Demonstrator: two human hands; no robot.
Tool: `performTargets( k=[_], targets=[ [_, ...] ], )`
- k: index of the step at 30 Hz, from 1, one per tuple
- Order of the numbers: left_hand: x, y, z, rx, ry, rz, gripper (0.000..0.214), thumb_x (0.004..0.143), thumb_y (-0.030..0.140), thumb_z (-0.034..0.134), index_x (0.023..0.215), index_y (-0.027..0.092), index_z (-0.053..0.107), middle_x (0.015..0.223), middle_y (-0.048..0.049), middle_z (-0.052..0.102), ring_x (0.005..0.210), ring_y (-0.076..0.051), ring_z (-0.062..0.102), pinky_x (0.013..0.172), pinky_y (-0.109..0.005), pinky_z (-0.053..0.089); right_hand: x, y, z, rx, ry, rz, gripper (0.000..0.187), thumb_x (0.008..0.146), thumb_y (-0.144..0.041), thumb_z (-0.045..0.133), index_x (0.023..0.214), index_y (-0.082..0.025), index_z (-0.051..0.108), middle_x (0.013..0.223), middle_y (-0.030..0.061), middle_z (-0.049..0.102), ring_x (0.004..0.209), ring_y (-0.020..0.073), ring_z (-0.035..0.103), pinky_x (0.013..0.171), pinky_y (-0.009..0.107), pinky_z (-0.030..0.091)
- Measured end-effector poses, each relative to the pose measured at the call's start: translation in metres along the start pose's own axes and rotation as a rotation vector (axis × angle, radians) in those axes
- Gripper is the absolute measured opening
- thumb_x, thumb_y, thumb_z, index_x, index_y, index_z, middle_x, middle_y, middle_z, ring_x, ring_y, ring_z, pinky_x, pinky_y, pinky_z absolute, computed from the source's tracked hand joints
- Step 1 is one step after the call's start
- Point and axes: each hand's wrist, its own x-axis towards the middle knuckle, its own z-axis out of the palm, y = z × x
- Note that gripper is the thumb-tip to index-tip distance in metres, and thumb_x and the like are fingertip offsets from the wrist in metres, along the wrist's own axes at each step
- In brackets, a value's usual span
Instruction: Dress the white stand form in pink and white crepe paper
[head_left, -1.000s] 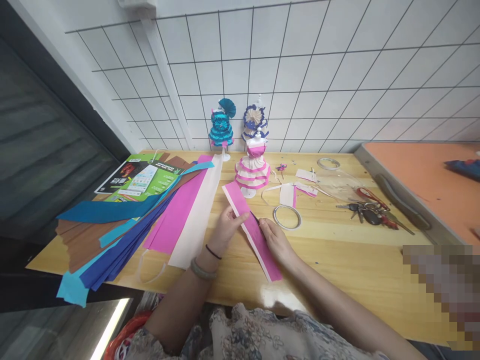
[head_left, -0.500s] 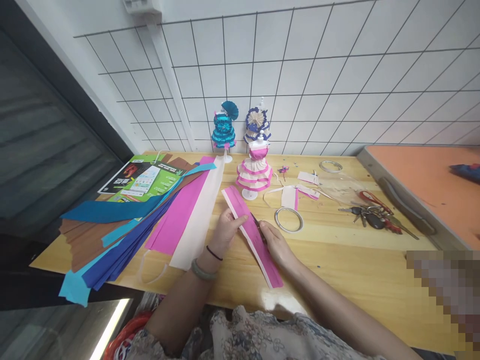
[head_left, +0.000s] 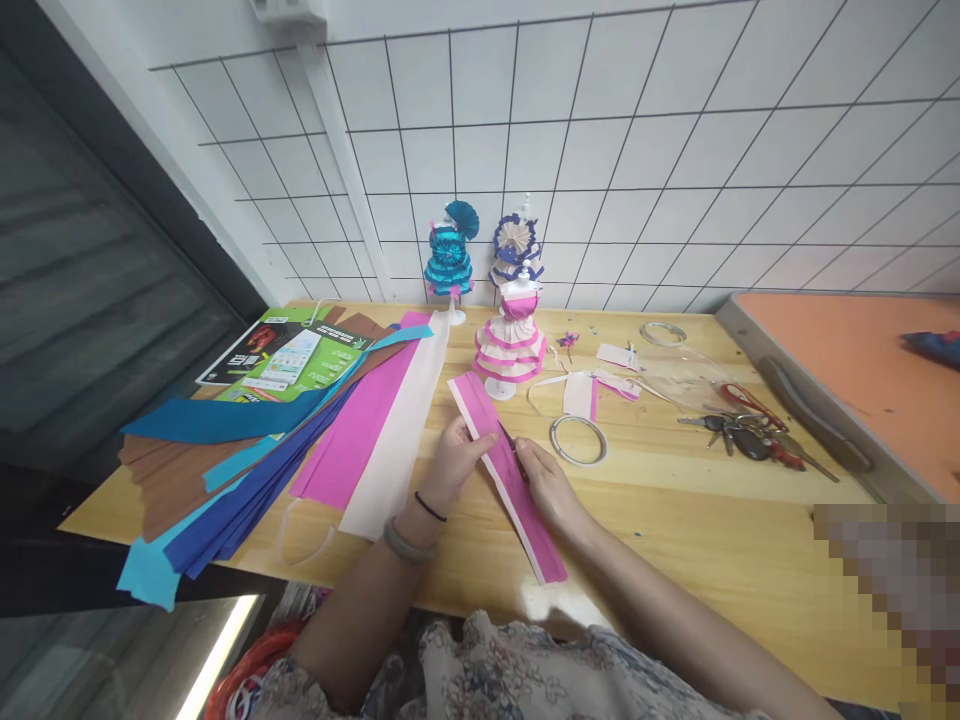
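Note:
A long pink paper strip with white edges [head_left: 534, 530] lies slanted on the wooden table [head_left: 705, 520] in front of me. My left hand [head_left: 452, 462] pinches the strip near its upper part, thumb on top. My right hand [head_left: 545, 482] is closed on the strip just below, fingertips close to the left hand's. A thin dark line [head_left: 507, 436] shows between the two hands; I cannot make out what it is. A ring of tape [head_left: 577, 440] lies just right of my right hand.
Long crepe paper sheets fan out at left: pink [head_left: 360, 440], white [head_left: 401, 420], blue [head_left: 247, 485], brown [head_left: 169, 485]. A green booklet [head_left: 292, 355] lies behind them. Three small paper-dress mannequins [head_left: 510, 345] stand near the tiled wall. Keys [head_left: 739, 432] and an orange board [head_left: 862, 370] are at right.
My hands have stayed on the strip, with the fingertips drawing a little closer together. The view has shifted slightly; nothing else on the table has moved.

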Motion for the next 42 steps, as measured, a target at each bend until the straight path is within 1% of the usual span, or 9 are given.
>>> performTargets(
  k=[7,13,18,24,27,31,37,39,42],
  targets=[
    [0.000,0.001,0.000,-0.029,0.013,0.009,0.028,0.062,0.018,0.073,0.087,0.015,0.060,0.083,-0.0021,0.067,0.075,-0.013,0.060,0.071,-0.025,0.046,0.002,-0.002,0.004,-0.045,0.051,-0.020,0.035,0.086,-0.050,0.037,0.068,-0.021,0.044,0.068,-0.0003,0.047,0.068,0.0175,0.045,0.068,0.029,0.036],
    [0.000,0.003,0.002,-0.040,0.021,0.008,0.026,0.060,0.018,0.073,0.082,0.014,0.060,0.078,-0.0006,0.065,0.071,-0.012,0.059,0.069,-0.024,0.045,0.004,0.000,0.004,-0.060,0.073,-0.026,0.037,0.085,-0.053,0.037,0.067,-0.021,0.045,0.067,0.0004,0.049,0.068,0.0185,0.047,0.068,0.030,0.038],
    [-0.001,0.004,0.002,-0.055,0.016,-0.004,0.027,0.060,0.018,0.074,0.083,0.014,0.060,0.078,-0.0009,0.065,0.070,-0.011,0.058,0.069,-0.024,0.045,0.003,-0.002,0.004,-0.069,0.073,-0.041,0.037,0.086,-0.051,0.038,0.068,-0.021,0.048,0.068,0.0013,0.052,0.067,0.0185,0.047,0.066,0.030,0.039],
    [-0.003,0.008,0.004,-0.152,0.001,-0.023,0.028,0.062,0.019,0.073,0.085,0.014,0.059,0.077,-0.0007,0.063,0.068,-0.010,0.057,0.066,-0.023,0.045,0.002,-0.006,0.003,-0.088,0.063,-0.018,0.036,0.087,-0.050,0.036,0.068,-0.021,0.045,0.067,0.0004,0.048,0.065,0.0177,0.046,0.064,0.029,0.037],
    [-0.001,0.011,0.003,-0.193,0.034,-0.017,0.027,0.062,0.020,0.073,0.084,0.015,0.058,0.073,0.0015,0.061,0.065,-0.008,0.056,0.064,-0.022,0.044,0.000,-0.006,0.004,-0.090,0.046,-0.022,0.036,0.087,-0.050,0.037,0.070,-0.020,0.046,0.068,0.0002,0.048,0.067,0.0177,0.046,0.066,0.029,0.037],
    [0.001,0.011,0.001,-0.181,0.078,-0.002,0.027,0.060,0.021,0.074,0.081,0.015,0.057,0.069,0.0030,0.059,0.062,-0.008,0.054,0.064,-0.022,0.043,-0.002,-0.007,0.006,-0.074,0.019,-0.016,0.037,0.086,-0.052,0.037,0.069,-0.021,0.047,0.068,-0.0003,0.049,0.067,0.0179,0.046,0.066,0.029,0.037],
    [0.001,0.007,-0.001,-0.165,0.082,0.008,0.029,0.059,0.020,0.074,0.083,0.015,0.059,0.073,0.0020,0.061,0.067,-0.009,0.056,0.068,-0.023,0.044,-0.001,-0.007,0.008,-0.040,0.012,-0.035,0.036,0.087,-0.049,0.036,0.068,-0.021,0.046,0.070,0.0007,0.051,0.069,0.0181,0.046,0.067,0.030,0.037],
    [0.001,0.007,-0.001,-0.157,0.084,0.016,0.030,0.060,0.020,0.074,0.085,0.015,0.059,0.078,0.0006,0.063,0.070,-0.010,0.057,0.070,-0.024,0.044,0.000,-0.005,0.008,-0.028,0.017,-0.034,0.036,0.087,-0.049,0.036,0.069,-0.021,0.048,0.071,0.0009,0.052,0.070,0.0181,0.047,0.068,0.030,0.038],
    [0.002,0.008,-0.001,-0.138,0.108,0.028,0.031,0.059,0.021,0.074,0.086,0.015,0.059,0.078,0.0002,0.062,0.070,-0.011,0.057,0.068,-0.023,0.044,0.000,-0.005,0.008,-0.001,0.016,-0.024,0.036,0.086,-0.050,0.038,0.071,-0.020,0.051,0.073,0.0017,0.055,0.071,0.0181,0.048,0.070,0.030,0.039]
  ],
)
